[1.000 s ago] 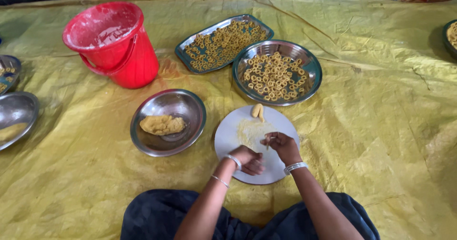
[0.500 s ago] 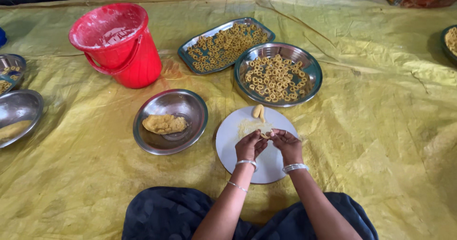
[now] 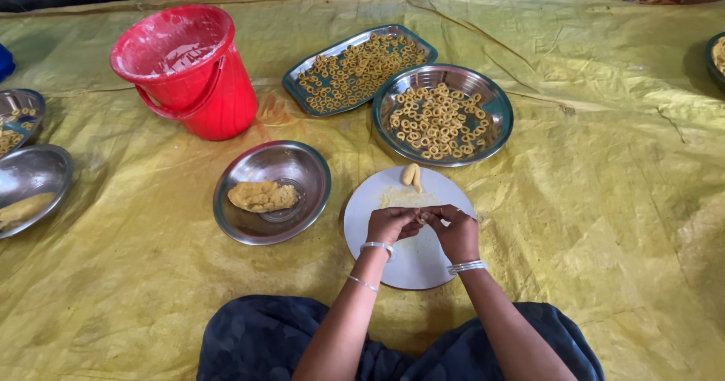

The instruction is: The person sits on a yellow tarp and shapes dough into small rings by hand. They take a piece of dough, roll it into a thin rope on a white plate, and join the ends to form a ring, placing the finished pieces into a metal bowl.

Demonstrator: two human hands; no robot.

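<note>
My left hand (image 3: 390,224) and my right hand (image 3: 454,231) meet fingertip to fingertip over a round white plate (image 3: 414,264), pinching a small strip of yellow dough (image 3: 420,217) between them. A short lump of dough (image 3: 410,175) lies at the plate's far edge, with a dough smear below it. Left of the plate a steel bowl (image 3: 302,200) holds a larger piece of dough (image 3: 263,196). Beyond the plate a round steel plate (image 3: 495,98) carries several dough rings, and a rectangular steel tray (image 3: 298,83) behind it holds more.
A red plastic bucket (image 3: 189,75) stands at the back left. Two more steel dishes (image 3: 34,177) (image 3: 19,117) lie at the left edge. Everything rests on a wrinkled yellow sheet (image 3: 604,200). Another dish (image 3: 715,56) shows at the right edge.
My hands rose from rolling dough on the white plate and came together, now holding the dough strip between the fingertips.
</note>
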